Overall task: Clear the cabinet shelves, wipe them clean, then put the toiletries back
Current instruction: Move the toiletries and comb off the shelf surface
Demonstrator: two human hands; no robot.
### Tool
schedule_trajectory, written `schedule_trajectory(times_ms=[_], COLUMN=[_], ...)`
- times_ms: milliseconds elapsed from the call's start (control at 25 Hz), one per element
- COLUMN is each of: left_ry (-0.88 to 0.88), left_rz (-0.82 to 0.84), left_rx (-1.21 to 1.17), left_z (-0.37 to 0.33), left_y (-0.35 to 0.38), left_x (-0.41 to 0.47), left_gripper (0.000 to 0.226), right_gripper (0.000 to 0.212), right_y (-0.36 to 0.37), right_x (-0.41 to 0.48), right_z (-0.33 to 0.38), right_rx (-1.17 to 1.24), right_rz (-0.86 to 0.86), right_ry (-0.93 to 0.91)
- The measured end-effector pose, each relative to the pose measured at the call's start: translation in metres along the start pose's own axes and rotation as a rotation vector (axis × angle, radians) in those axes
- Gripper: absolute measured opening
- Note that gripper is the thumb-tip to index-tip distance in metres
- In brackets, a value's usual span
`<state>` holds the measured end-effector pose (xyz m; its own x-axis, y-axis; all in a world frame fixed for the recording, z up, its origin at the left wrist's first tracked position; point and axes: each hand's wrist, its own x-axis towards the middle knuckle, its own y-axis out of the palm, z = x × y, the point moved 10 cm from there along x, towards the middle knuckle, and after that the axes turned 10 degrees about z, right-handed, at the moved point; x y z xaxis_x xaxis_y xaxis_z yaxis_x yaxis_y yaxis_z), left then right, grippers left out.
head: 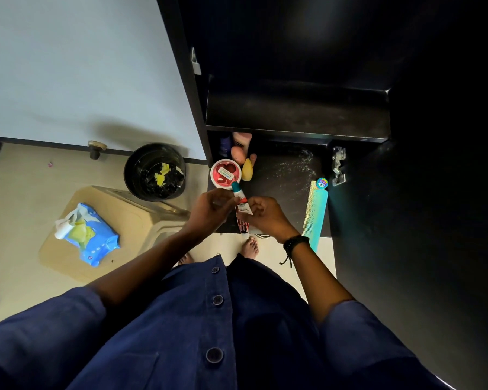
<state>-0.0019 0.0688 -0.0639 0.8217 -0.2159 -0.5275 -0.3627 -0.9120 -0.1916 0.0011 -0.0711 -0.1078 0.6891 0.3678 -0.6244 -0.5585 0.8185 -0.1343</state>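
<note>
At frame centre the tube (240,200) lies lengthwise, teal cap pointing up-frame toward the shelf (279,175). The left hand (210,211) and right hand (266,218) flank it, fingers curled onto it.

Left hand (212,210) and right hand (264,215) are both pinching 1 teal-capped tube (240,199) over the lower shelf (279,190) front edge, left nearer the cap. Red-lidded jar (226,173) and yellow bottle (247,170) are sitting just behind it. Teal comb (315,212) is lying at shelf right, overhanging the front.
</note>
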Motion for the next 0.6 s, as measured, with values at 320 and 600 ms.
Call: schedule_trajectory(times_ms=[320,600], left_ry=[0.010,-0.047], left_rz=[-0.128,-0.073], left_rx=[-0.044,-0.104], left_z=[0.006,0.018], left_y=[-0.034,-0.036], left_x=[0.000,0.007], left_gripper=[0.032,0.038], right_gripper=[0.035,0.040], right_y=[0.027,0.022], right_x=[0.006,0.017], right_z=[0.038,0.044], right_rx=[-0.053,0.212], right_rz=[0.055,-0.009], right_ry=[-0.037,-0.014])
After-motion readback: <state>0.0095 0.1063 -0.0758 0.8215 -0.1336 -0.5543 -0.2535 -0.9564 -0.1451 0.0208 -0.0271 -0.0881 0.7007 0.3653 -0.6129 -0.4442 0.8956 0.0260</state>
